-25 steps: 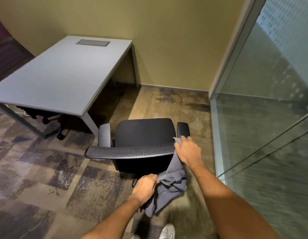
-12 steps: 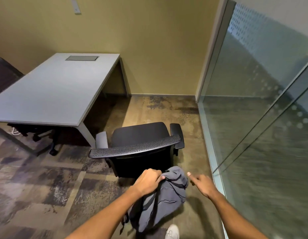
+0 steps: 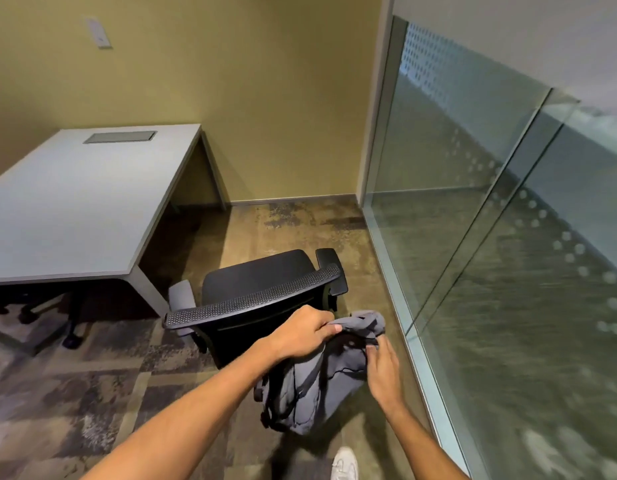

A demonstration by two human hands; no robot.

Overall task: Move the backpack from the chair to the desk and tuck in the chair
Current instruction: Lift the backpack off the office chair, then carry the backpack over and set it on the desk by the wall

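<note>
The grey backpack point(image 3: 321, 382) hangs low in the frame's lower centre, behind the black office chair point(image 3: 262, 292), its long axis running down toward the floor. The left hand point(image 3: 302, 336) has its fingers point(image 3: 329, 329) clamped on the bag's top edge, while the right hand point(image 3: 383, 370) rests loosely spread against its side. The desk surface point(image 3: 75, 209) lies to the upper left, well apart, so the left hand seems nearer for the carry.

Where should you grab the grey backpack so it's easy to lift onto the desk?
Grab the backpack at its bunched top, coming from above. It hangs limp behind the chair, so the top fabric carries the weight. The left hand already grips there, and the right hand touches the top's right side. A hand under the sagging bottom would probably steady it toward the desk.
</note>
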